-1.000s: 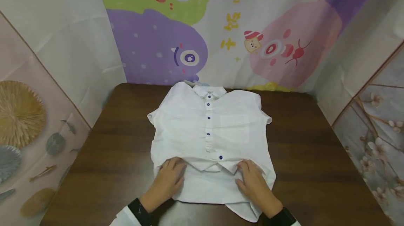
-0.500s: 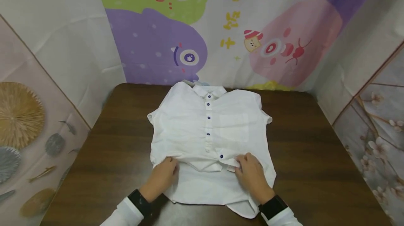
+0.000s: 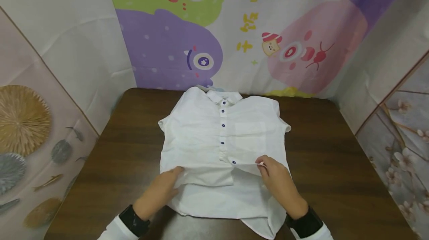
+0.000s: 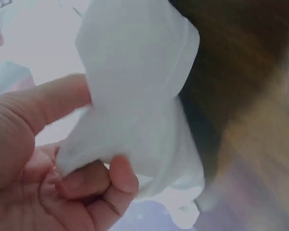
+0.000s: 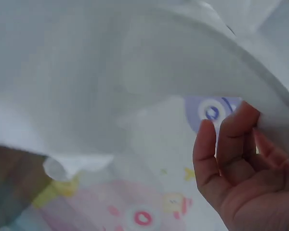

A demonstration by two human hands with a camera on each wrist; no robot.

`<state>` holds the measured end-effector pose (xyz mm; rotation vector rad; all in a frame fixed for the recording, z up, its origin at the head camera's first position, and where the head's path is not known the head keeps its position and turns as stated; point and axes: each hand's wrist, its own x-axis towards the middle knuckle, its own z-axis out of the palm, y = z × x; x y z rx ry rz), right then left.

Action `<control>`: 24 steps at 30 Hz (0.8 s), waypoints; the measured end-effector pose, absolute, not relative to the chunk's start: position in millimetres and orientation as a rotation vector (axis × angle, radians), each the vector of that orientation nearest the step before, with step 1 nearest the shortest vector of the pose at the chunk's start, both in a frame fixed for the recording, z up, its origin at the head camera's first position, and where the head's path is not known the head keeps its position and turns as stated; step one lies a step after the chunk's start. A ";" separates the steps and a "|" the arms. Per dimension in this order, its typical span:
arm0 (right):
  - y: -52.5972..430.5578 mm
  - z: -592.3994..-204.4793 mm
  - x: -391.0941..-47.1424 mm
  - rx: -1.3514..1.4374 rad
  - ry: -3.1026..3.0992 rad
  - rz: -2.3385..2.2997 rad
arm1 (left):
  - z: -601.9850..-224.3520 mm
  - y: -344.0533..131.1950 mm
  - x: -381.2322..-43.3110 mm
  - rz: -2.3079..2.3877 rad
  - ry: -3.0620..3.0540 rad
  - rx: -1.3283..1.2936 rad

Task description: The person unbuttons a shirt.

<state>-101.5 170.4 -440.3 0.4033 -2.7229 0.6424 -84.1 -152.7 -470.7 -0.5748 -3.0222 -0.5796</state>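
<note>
A white short-sleeved button-up shirt (image 3: 194, 132) lies front up, collar at the far edge, with dark blue buttons down its placket. At its lower left side is my left hand (image 3: 157, 193); in the left wrist view its curled fingers (image 4: 89, 180) hold white cloth. My right hand (image 3: 279, 184) pinches the front panel's lower edge between thumb and index finger, lifting it off the back panel (image 3: 214, 202). Raised cloth (image 5: 82, 72) fills much of the right wrist view. At the near right, one corner of the back hem (image 3: 261, 227) is turned askew.
The brown wooden table (image 3: 335, 173) extends on both sides of the shirt. Behind its far edge hangs a curtain (image 3: 187, 42) printed with cartoon monsters. Patterned cloth panels (image 3: 50, 50) flank the left and right.
The right hand has drawn the right front edge outward and up, so the front panels now part. The left hand has moved left, and the left front panel lies flatter.
</note>
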 end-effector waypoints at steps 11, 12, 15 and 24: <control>169.1 -402.1 -90.4 0.476 -2.874 0.647 | -429.7 -178.6 -87.3 -0.901 -3.163 -0.583; 168.1 -400.4 -88.8 0.489 -2.906 0.655 | -426.8 -182.5 -87.5 -0.994 -3.162 -0.619; 164.3 -398.0 -84.9 0.591 -3.003 0.685 | -422.9 -192.3 -87.4 -1.205 -3.185 -0.725; 152.0 -434.5 -74.4 1.097 -3.212 0.802 | -452.6 -179.3 -69.8 -0.613 -3.340 -0.578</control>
